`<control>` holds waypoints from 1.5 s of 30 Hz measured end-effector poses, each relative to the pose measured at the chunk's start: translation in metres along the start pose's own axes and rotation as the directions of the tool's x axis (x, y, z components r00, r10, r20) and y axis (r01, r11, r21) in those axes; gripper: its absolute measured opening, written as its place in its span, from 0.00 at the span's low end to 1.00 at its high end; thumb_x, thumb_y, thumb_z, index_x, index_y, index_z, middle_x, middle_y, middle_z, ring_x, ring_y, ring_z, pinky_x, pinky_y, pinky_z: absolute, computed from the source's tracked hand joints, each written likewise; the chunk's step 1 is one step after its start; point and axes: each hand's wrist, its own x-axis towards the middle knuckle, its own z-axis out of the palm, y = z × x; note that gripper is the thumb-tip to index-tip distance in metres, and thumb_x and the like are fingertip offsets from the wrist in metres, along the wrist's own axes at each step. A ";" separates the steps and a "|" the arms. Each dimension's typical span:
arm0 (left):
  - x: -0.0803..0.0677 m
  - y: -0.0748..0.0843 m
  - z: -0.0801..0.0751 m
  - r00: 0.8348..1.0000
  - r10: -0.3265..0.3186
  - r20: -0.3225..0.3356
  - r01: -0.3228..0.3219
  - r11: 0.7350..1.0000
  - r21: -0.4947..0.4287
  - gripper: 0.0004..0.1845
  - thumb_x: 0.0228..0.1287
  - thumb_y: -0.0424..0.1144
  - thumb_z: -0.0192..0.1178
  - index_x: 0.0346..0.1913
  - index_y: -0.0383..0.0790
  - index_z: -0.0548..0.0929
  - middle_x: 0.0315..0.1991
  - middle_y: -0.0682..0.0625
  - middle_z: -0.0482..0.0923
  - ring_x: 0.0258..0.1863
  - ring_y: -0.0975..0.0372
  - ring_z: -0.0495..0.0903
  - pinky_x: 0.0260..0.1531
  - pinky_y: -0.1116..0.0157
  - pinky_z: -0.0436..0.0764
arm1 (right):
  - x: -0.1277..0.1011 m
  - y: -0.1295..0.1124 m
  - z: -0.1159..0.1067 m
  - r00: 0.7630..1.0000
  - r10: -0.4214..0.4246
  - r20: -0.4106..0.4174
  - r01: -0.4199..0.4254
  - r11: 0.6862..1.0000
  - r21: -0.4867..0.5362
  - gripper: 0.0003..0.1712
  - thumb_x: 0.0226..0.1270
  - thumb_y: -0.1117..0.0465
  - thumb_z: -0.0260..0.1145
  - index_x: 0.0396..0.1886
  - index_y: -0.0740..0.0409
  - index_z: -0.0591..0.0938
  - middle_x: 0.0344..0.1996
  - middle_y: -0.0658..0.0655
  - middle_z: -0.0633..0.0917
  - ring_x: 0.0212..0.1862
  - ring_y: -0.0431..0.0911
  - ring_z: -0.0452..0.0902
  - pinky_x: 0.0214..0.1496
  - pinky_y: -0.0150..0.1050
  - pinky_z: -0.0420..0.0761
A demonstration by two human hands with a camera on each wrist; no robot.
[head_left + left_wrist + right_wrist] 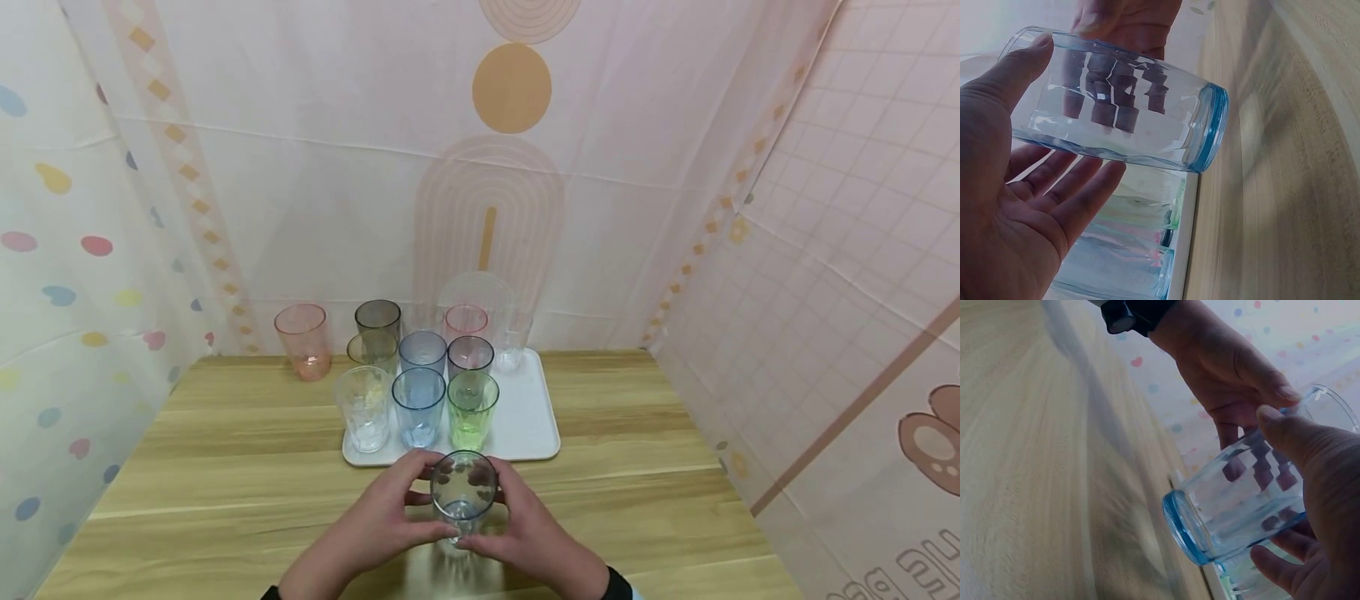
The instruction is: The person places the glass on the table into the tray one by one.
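Note:
Both hands hold one clear, faintly blue tumbler [463,510] in front of the tray, its mouth facing up toward the head camera. My left hand [382,515] grips its left side, thumb on the near side and fingers round the far side. From the right, my right hand [528,525] grips it the same way, the thumbs close together. In the left wrist view, the tumbler's thick blue base [1211,128] hangs a little above the wooden table. The right wrist view shows the tumbler [1235,500] tilted between both hands' fingers and thumbs.
Behind the hands, a white tray [532,417] bears several tumblers, among them a blue one [418,408], a green one [472,412] and a clear one [365,412]. A salmon-pink tumbler [303,342] stands on the wooden table [225,483], left of the tray. Patterned cloth [322,208] hangs behind.

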 end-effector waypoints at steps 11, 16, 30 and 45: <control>-0.008 -0.002 -0.005 0.998 0.058 -0.001 -0.057 0.981 0.185 0.41 0.62 0.54 0.84 0.74 0.54 0.75 0.67 0.55 0.80 0.66 0.55 0.82 0.62 0.50 0.88 | -0.003 0.004 0.004 0.999 -0.023 -0.042 0.024 0.999 0.023 0.48 0.65 0.59 0.86 0.77 0.49 0.68 0.69 0.56 0.82 0.71 0.55 0.80 0.72 0.52 0.83; -0.026 -0.013 -0.023 0.992 0.057 -0.108 0.001 0.881 0.473 0.41 0.62 0.52 0.84 0.74 0.48 0.76 0.66 0.52 0.81 0.65 0.57 0.82 0.62 0.48 0.87 | -0.008 0.008 -0.004 0.996 0.029 -0.087 -0.027 0.999 0.018 0.48 0.63 0.61 0.87 0.77 0.52 0.68 0.69 0.59 0.82 0.70 0.59 0.81 0.74 0.53 0.81; -0.075 -0.046 -0.075 0.969 0.007 -0.249 0.178 0.678 0.713 0.51 0.62 0.60 0.81 0.77 0.30 0.74 0.72 0.28 0.75 0.70 0.32 0.75 0.65 0.29 0.77 | -0.019 0.019 -0.040 0.962 0.141 -0.232 -0.150 0.988 -0.023 0.49 0.60 0.65 0.88 0.75 0.65 0.69 0.66 0.63 0.83 0.68 0.59 0.82 0.73 0.55 0.82; -0.078 -0.057 -0.081 0.969 -0.078 -0.235 0.229 0.644 0.730 0.54 0.66 0.68 0.75 0.79 0.29 0.71 0.77 0.27 0.70 0.76 0.30 0.68 0.73 0.29 0.68 | 0.027 0.053 -0.090 0.902 0.261 -0.344 -0.269 0.963 0.026 0.50 0.68 0.67 0.82 0.82 0.57 0.64 0.73 0.63 0.78 0.78 0.60 0.72 0.81 0.63 0.69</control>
